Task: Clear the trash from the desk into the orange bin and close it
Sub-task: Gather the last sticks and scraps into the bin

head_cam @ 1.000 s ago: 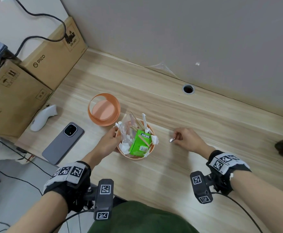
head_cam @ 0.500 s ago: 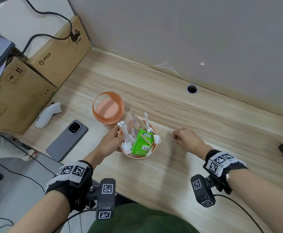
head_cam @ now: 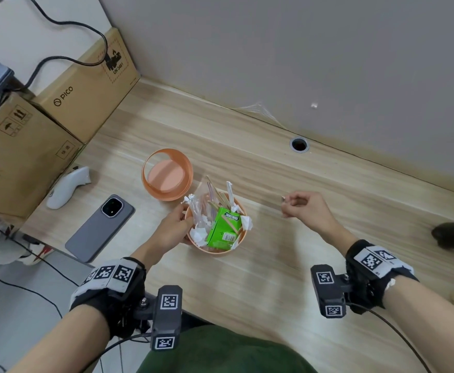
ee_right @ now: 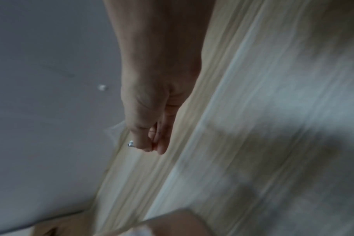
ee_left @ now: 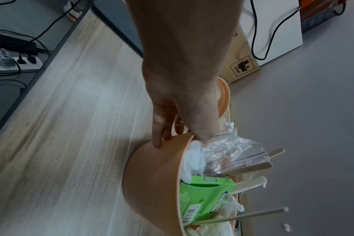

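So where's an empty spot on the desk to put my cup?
Bare wood lies between the round orange bin and the grey wall's cable hole, and nearer the body. It's crowded left: orange lid, grey phone, white controller.

This looks like an office desk corner. A pale wood-grain desk (head_cam: 274,184) with a round cable hole (head_cam: 299,144) butts against a grey partition (head_cam: 301,49). Cardboard shipping boxes (head_cam: 86,90) stand at the left, a black cable (head_cam: 67,25) trailing over them. A phone (head_cam: 100,228) and a white controller (head_cam: 67,187) lie nearby, and a loaded power strip (ee_left: 14,63) sits on the floor.
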`<state>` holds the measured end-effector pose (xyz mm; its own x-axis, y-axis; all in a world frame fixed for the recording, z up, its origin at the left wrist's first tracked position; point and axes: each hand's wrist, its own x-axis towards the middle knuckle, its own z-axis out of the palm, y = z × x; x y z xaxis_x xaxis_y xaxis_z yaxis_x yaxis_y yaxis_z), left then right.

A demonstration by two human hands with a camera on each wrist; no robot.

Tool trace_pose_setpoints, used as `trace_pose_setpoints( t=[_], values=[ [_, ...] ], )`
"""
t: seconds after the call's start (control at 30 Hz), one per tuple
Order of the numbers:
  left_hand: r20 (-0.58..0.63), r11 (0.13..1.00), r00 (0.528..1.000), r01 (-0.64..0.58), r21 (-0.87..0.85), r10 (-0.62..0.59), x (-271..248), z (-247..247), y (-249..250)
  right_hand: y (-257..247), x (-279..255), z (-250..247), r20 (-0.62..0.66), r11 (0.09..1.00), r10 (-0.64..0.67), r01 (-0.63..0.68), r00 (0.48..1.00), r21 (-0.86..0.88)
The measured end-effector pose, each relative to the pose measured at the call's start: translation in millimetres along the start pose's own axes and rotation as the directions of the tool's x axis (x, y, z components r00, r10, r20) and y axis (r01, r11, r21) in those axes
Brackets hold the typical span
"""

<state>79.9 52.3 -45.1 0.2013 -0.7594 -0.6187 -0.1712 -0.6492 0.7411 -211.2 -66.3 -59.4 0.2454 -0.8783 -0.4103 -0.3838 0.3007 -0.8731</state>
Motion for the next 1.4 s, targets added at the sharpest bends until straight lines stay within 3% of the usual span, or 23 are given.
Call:
trace_pose_setpoints(
  t=[0.1,0.27,0.43,0.63,0.77,0.9,1.03,1.23,1.4],
  values=[
    [-0.004,1.000,1.000,-0.005,-0.009,0.005,0.7,1.6,1.1,-54.2,-7.0,18.7,0.099,0.985,-0.164,0.158,0.981,0.064],
    [0.003,1.000,1.000,-0.007,-0.031,0.007,1.8,6.4,4.0,-114.5,-20.3,59.6,0.332,0.912,-0.364,0.406,0.870,-0.063],
    [0.009,0.998,1.000,-0.025,-0.056,0.026,-1.5,4.1,8.9,-114.9,-25.9,75.1,0.570,0.681,-0.356,0.623,0.741,-0.384],
    [0.001,0.986,0.993,-0.115,-0.120,0.116,-7.1,-11.6,11.4,-104.8,-25.4,67.1,0.477,0.781,-0.343,0.527,0.810,-0.335],
    [-0.059,0.951,0.971,-0.239,-0.194,0.232,-9.8,-20.6,14.3,-89.4,-24.1,64.9,0.327,0.884,-0.294,0.386,0.898,-0.265],
    [-0.067,0.932,0.940,-0.339,-0.124,0.333,-4.0,-23.5,20.2,-74.2,-30.4,64.5,0.221,0.926,-0.207,0.263,0.953,-0.269],
    [-0.015,0.930,0.932,-0.361,-0.063,0.361,4.4,-25.4,24.6,-73.1,-45.1,64.9,0.231,0.951,-0.156,0.209,0.961,-0.228],
    [0.102,0.934,0.932,-0.355,0.052,0.348,10.9,-27.7,39.1,-72.4,-61.8,75.5,0.214,0.938,-0.119,0.181,0.970,-0.296],
    [0.177,0.945,0.943,-0.303,0.120,0.280,14.0,-31.1,48.4,-61.6,-71.9,84.9,0.027,0.916,-0.165,0.163,0.986,-0.367]
  ],
)
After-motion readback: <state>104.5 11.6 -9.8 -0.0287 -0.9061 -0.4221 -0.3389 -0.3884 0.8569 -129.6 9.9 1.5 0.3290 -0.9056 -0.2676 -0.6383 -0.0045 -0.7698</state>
